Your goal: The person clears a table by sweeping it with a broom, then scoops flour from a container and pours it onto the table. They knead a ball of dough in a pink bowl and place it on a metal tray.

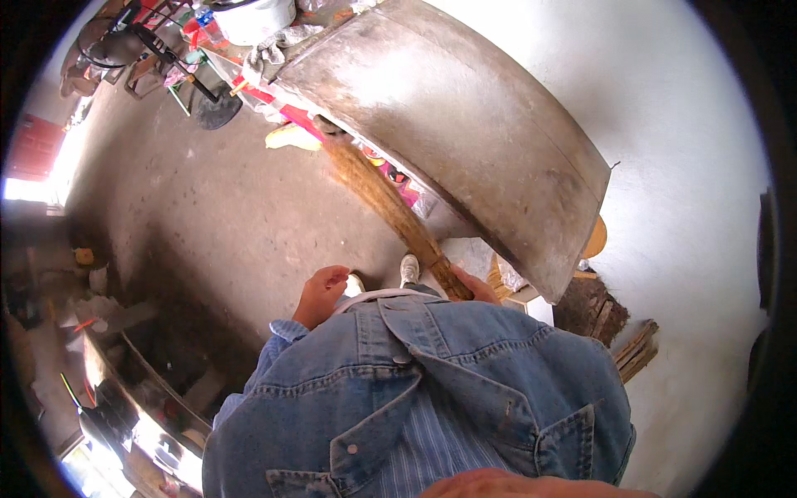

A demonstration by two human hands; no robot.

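A straw broom (398,211) slants from my right hand up and left, its bristles reaching the floor area beside the slab-topped counter (461,118). My right hand (476,287) grips the broom near its bound end, partly hidden by my jacket. My left hand (320,295) hangs by my waist, fingers loosely curled and holding nothing that I can see. Below it my light shoes (409,270) stand on the concrete floor (249,205). A yellow item (292,137) lies by the far end of the broom.
Packets (408,187) crowd beneath the counter's front edge. On its far end are a white pot (255,22), a cloth (274,50) and a plastic bottle (208,25). A round black object (218,106) sits beyond. Firewood (636,350) lies at right; dark clutter fills the left.
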